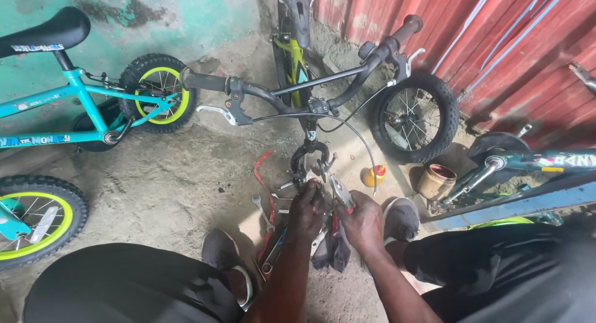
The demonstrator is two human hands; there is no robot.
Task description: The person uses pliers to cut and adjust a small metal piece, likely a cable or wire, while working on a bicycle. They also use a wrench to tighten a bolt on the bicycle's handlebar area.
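L hand (307, 210) fingers curled tight on the brake (312, 171) at the fork (310, 150) bottom. R hand (362, 222) clamped on pliers (341, 192), tips just beside the brake. Cable (362, 140) loops up to the handlebar (298, 90). Spanner (263, 212) and red strap (259, 174) on the floor, oil bottle (374, 174) and tin (436, 181) to the right.

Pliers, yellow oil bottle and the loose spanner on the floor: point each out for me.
Pliers (341, 192), head view, on the metal jaws above the right hand.
Yellow oil bottle (373, 175), head view, on its yellow body.
Spanner (262, 213), head view, on the middle of its shaft.
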